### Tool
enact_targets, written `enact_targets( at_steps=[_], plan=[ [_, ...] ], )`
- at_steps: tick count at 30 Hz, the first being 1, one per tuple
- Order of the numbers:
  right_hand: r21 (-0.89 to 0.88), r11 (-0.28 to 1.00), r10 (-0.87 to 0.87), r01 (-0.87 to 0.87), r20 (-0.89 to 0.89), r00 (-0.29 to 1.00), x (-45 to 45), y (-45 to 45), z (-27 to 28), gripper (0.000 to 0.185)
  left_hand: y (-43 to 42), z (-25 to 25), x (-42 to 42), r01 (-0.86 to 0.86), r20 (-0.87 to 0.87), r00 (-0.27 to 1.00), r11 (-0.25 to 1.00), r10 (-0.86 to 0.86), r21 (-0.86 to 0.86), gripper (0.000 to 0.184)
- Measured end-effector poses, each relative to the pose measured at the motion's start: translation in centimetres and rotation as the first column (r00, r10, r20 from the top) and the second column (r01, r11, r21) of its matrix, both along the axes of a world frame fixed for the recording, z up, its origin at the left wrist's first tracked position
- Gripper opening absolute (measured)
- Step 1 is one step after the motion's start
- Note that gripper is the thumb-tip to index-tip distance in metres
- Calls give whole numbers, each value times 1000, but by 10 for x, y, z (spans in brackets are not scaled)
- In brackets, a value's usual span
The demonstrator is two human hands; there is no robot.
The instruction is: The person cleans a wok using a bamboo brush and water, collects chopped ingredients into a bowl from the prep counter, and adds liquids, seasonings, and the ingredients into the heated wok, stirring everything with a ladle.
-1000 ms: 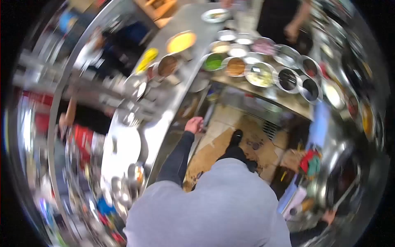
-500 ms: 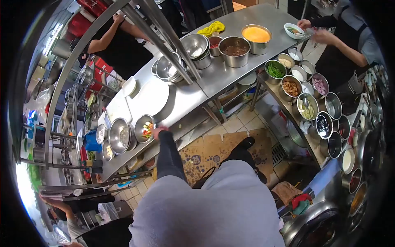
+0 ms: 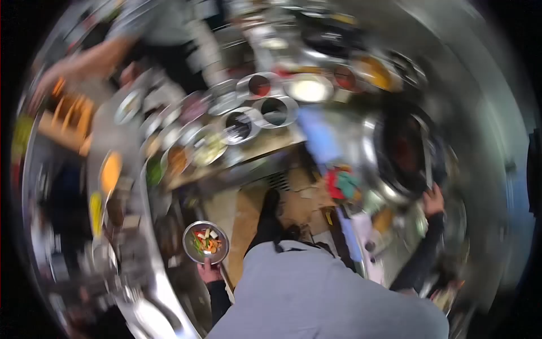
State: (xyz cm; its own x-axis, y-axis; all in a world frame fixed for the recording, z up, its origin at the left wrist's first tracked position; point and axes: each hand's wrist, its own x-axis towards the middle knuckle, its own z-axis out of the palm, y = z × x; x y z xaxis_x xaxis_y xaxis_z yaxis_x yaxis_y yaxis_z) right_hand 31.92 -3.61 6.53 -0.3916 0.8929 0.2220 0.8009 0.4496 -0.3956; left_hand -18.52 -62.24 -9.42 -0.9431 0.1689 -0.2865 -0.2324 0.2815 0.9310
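My left hand (image 3: 209,271) grips the near rim of a small metal bowl (image 3: 186,247), holding it up over the floor. Cut vegetables (image 3: 205,241) in red, orange, green and white lie inside. On the other side, my right hand (image 3: 433,200) is closed round a long-handled metal utensil (image 3: 427,161) that reaches over a large dark wok (image 3: 398,150). Blur hides the utensil's head. Something reddish-brown shows at the bottom of the wok.
Metal pots of ingredients and sauces (image 3: 240,125) crowd the shelf ahead. A red and green cloth (image 3: 342,183) lies by the stove. The steel counter (image 3: 164,294) runs along the left. Another person's arm (image 3: 90,62) is at upper left. Cardboard (image 3: 299,206) covers the floor.
The view has swung right from the counter to the stove. My left hand has lifted the bowl of vegetables off the counter. My right hand has come into view on the utensil.
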Motion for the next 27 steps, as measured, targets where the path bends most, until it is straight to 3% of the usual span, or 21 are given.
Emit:
enact_targets(
  at_steps=[1, 2, 3, 5, 6, 7, 8, 9, 10, 11, 12, 13, 15, 17, 19, 21, 23, 25, 26, 27],
  plan=[
    [-377, 918, -252, 125, -309, 917, -35, -38, 31, 47, 47, 44, -16, 45, 112, 991, 974, -71, 221, 35],
    [-655, 734, -600, 179, -503, 622, -69, -75, 63, 47, 103, 64, -32, 45, 230, 961, 910, -152, 413, 32],
    [-681, 721, -651, 128, -601, 464, -69, -95, 48, 36, 143, 72, -46, 142, 225, 941, 899, -253, 415, 32],
    [-726, 651, -724, -221, -682, 108, -88, -122, 45, 38, 224, 84, -63, 368, 59, 883, 764, -466, 530, 29],
    [-729, 682, -708, -57, -678, 196, -96, -134, 24, 41, 259, 91, -75, 582, -62, 786, 701, -616, 413, 29],
    [-712, 694, -709, 110, -648, 280, -99, -147, -10, 43, 301, 105, -74, 657, -61, 701, 610, -711, 442, 29],
    [-512, 792, -607, 333, -600, 522, -96, -158, -48, 45, 343, 121, -72, 720, -62, 605, 511, -794, 469, 29],
    [-385, 819, -574, 426, -532, 622, -103, -169, -49, 46, 389, 148, -53, 625, 38, 540, 431, -841, 650, 29],
    [-241, 825, -562, 511, -441, 700, -110, -180, -48, 47, 429, 165, -40, 725, -58, 426, 302, -903, 619, 28],
    [-549, 737, -675, 393, -563, 478, -137, -193, 0, 48, 465, 178, -27, 803, -147, 300, 167, -942, 572, 28],
    [-766, 622, -779, 162, -586, 221, -155, -202, 24, 49, 501, 181, -14, 868, -209, 191, 65, -959, 492, 26],
    [-780, 614, -788, 122, -597, 149, -161, -208, 22, 49, 536, 182, 0, 914, -261, 75, -38, -963, 404, 24],
    [-782, 608, -794, 135, -605, 68, -176, -216, 24, 50, 594, 187, 47, 936, -324, -29, -139, -946, 324, 18],
    [-775, 616, -785, 142, -619, 25, -190, -217, 25, 50, 655, 158, 93, 990, -497, -122, -144, -859, 6, 17],
    [-765, 627, -771, 150, -636, -17, -203, -219, 25, 51, 691, 149, 137, 924, -774, -312, 12, -552, -381, 17],
    [-746, 634, -765, 205, -643, 23, -211, -221, 27, 53, 705, 142, 172, 935, -725, -275, 0, -631, -355, 19],
    [-751, 599, -784, 280, -620, 14, -216, -227, 24, 53, 710, 147, 192, 897, -678, -366, -46, -637, -440, 18],
    [-701, 613, -777, 363, -619, 115, -217, -233, 27, 53, 716, 152, 205, 847, -657, -425, -17, -622, -532, 16],
    [-697, 572, -811, 432, -560, 169, -215, -237, 26, 51, 720, 155, 208, 809, -584, -474, -65, -658, -584, 14],
    [-695, 565, -812, 444, -562, 154, -211, -242, 17, 51, 720, 159, 210, 792, -613, -503, -41, -609, -610, 14]
  ],
)
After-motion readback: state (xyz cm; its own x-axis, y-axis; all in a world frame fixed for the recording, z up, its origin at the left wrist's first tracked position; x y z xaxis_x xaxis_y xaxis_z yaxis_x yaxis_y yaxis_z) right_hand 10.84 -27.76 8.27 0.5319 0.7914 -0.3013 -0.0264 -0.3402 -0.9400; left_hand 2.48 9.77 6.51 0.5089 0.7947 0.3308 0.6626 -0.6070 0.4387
